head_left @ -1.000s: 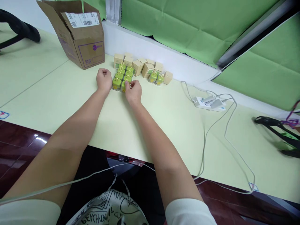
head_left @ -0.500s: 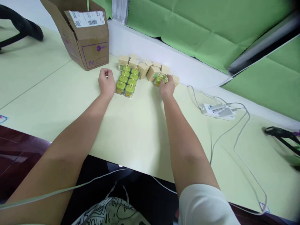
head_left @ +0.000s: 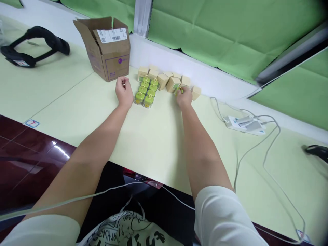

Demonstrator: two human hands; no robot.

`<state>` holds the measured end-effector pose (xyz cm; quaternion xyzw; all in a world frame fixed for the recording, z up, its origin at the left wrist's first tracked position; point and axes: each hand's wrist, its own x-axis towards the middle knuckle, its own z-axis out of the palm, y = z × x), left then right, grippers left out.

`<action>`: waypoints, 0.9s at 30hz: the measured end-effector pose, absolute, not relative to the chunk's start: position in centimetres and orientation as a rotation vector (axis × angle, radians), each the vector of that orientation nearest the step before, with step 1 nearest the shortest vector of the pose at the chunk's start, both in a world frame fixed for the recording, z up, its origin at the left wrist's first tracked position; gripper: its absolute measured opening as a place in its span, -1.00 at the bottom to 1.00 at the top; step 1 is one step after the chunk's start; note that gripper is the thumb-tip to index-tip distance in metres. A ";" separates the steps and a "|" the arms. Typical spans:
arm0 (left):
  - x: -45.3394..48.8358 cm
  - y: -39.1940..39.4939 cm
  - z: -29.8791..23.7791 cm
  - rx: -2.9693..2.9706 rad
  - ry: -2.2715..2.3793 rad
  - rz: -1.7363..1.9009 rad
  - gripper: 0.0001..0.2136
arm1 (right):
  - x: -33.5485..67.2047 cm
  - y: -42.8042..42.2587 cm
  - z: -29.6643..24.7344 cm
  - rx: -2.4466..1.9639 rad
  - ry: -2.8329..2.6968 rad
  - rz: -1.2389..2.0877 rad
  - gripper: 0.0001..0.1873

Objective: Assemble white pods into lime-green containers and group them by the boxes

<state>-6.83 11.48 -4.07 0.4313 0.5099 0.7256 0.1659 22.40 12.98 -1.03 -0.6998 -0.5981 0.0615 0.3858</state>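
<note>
My right hand (head_left: 185,97) is closed on a small clear jar with a green lid (head_left: 179,91), beside the row of small cardboard boxes (head_left: 173,84); most of that jar hides behind my fingers. Two columns of similar green-lidded jars (head_left: 148,99) stand together on the table, each with a pale loop on its lid. Just left of them rests my left hand (head_left: 124,91), its fingers curled in and nothing visible in them. The little boxes line up along the wall behind the jars.
An open cardboard carton (head_left: 116,61) stands at the back left. Farther left lies a black frame-like device (head_left: 48,37). A white power strip (head_left: 243,125) with plugs and loose cables sits on the right. A pale cable (head_left: 115,187) crosses in front of my body.
The view has shifted, so the table things appear farther right and slightly lower. My right hand still grips the jar near the boxes, and my left hand stays curled beside the group.
</note>
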 end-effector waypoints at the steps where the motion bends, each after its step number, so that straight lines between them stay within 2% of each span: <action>1: -6.8 11.5 -4.0 1.230 1.463 2.062 -0.78 | 22.3 12.9 -1.0 -1.807 -1.503 0.157 -0.71; 4: -6.9 11.4 -3.6 1.259 1.491 2.049 -0.83 | 22.0 11.3 -1.3 -1.836 -1.493 0.170 -0.68; 8: -6.3 9.4 -2.1 1.631 1.390 2.043 -0.86 | 21.7 6.6 -2.0 -1.789 -1.528 0.187 -0.76; 13: -2.1 4.0 -0.6 2.187 1.030 1.685 -0.92 | 21.1 0.0 -2.0 -1.653 -1.552 0.254 -0.84; 15: -0.1 1.9 -0.8 2.317 0.894 1.446 -0.74 | 20.7 -1.8 -2.0 -1.663 -1.556 0.339 -0.84; 17: 1.3 0.5 -1.3 2.340 0.844 1.086 -0.43 | 20.3 -2.9 -2.2 -1.620 -1.498 0.498 -0.83; 19: 2.0 -0.2 -1.7 2.270 0.839 0.914 -0.31 | 20.0 -3.5 -2.7 -1.562 -1.369 0.588 -0.77; 21: 2.1 -0.3 -2.0 2.225 0.869 0.871 -0.33 | 19.9 -3.7 -3.3 -1.508 -1.284 0.605 -0.71; 27: 1.7 0.8 -2.0 2.276 0.919 0.872 -0.57 | 19.8 -4.2 -3.8 -1.452 -1.330 0.526 -0.63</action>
